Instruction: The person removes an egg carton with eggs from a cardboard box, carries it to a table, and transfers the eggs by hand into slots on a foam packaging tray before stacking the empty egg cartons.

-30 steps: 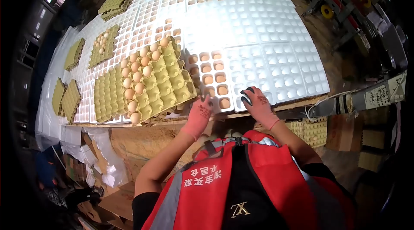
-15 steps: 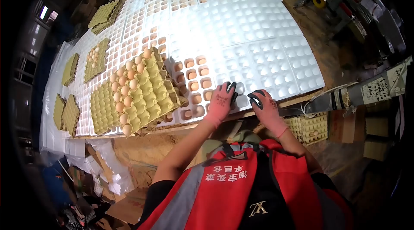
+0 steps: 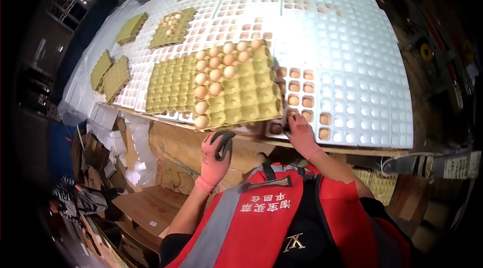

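Observation:
Both my hands wear pink gloves with dark fingertips. My left hand is just off the table's front edge, below the nearest egg in the stack of cardboard egg trays. Its fingers are bent, with a gap before the thumb, and no object shows in it. My right hand lies over the front of a white moulded tray, its fingers parted among the brown eggs in the cells. The hand covers part of the front cells. Two brown eggs sit right of it. Other eggs stand in the cardboard tray's left part.
More cardboard trays lie at the left and far side, some holding eggs. White trays with unfilled cells cover the table's right. A cardboard box stands on the floor at left, and a metal bar juts at the right corner.
The view has turned left. My left hand has gone from the white tray to beside the cardboard stack. My right hand has shifted left over the eggs. Two eggs right of it now show.

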Motion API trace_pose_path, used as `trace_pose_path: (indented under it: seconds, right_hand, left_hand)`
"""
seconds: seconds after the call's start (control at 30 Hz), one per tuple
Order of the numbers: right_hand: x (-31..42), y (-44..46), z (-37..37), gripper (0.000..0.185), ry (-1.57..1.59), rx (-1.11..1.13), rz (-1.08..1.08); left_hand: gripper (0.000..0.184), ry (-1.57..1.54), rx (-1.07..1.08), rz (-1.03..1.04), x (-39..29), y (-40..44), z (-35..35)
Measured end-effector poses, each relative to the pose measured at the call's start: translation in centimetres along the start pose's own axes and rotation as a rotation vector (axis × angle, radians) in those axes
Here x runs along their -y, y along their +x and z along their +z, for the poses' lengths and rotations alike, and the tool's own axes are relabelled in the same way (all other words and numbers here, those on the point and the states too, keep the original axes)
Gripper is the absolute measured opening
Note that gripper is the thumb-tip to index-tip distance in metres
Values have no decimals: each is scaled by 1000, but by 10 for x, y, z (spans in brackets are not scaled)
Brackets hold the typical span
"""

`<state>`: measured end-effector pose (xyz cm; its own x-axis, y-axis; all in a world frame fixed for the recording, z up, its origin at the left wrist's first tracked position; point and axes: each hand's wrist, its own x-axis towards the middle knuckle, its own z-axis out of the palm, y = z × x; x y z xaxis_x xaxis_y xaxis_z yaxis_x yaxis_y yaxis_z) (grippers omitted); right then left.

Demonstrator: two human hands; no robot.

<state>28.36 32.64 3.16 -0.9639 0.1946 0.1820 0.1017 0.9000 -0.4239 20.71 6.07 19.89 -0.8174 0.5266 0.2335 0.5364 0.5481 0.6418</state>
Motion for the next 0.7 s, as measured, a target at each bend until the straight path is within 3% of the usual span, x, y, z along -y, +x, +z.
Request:
trace_pose_path:
  seconds: [0.07,0.13,0.2,0.23,0.3,0.33,0.4,0.47,0.57,0.6,0.67,0.7]
  right_hand:
    - [-12,-5,15,27,14,96,-172]
    - [-19,-4,14,23,165,64,-176]
    - [9,18,-43,24,305,-124,97]
    - [23,38,-71,24,388,-274,92]
    - [76,77,-114,23,470,-290,31]
    - [101,97,-119,23,549,-276,-41]
    - [151,133,-104,28,365,-186,-311]
    - [179,167,-65,32,110,-36,-408]
    - [180,198,-22,34,-78,104,-378]
    - [188,201,-38,34,82,114,-294]
    - [186,203,-73,34,387,149,-128]
    - [168,208,-73,40,673,124,17]
  left_hand:
    - [39,27,-159,21,13,6,-33]
    - [36,145,-238,28,19,15,-55]
    - [36,366,-102,54,40,21,-65]
    - [40,465,9,69,52,22,-66]
    - [46,561,242,104,87,21,-58]
    - [45,664,205,175,101,24,-55]
    - [47,583,320,150,103,42,-64]
    - [51,292,172,148,112,44,-77]
    - [39,-845,108,-412,122,43,-88]
    - [37,-1212,38,-490,126,48,-88]
    - [38,-1076,107,-389,126,61,-93]
    - [42,-674,183,-322,118,70,-92]
